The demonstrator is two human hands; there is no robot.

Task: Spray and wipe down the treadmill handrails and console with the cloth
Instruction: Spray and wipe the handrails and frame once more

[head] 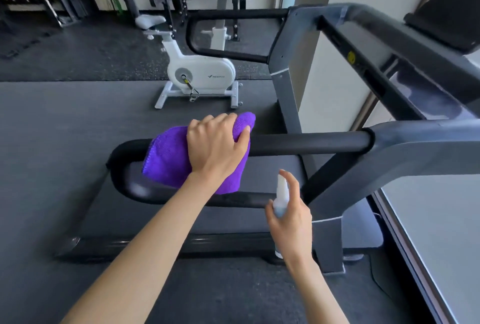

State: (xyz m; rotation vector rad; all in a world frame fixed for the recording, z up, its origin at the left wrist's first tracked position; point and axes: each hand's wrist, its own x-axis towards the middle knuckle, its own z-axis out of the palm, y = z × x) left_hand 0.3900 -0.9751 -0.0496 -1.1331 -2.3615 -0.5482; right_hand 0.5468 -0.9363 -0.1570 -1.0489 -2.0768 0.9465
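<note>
A purple cloth [166, 160] is draped over the near black handrail [311, 143] of the treadmill. My left hand [217, 144] grips the rail through the cloth, fingers curled over the top. My right hand [291, 216] holds a small clear spray bottle [281, 194] upright just below and in front of the rail, index finger on the nozzle. The far handrail [233, 13] loops off the grey upright at the back. The console [426, 90] slopes across the right, with a dark screen [449, 12] above it.
A white exercise bike [200, 72] stands beyond the treadmill belt [78, 129]. A weight rack and black frames line the back wall. A pale surface [436, 233] fills the lower right. Dark rubber floor lies in front of the treadmill.
</note>
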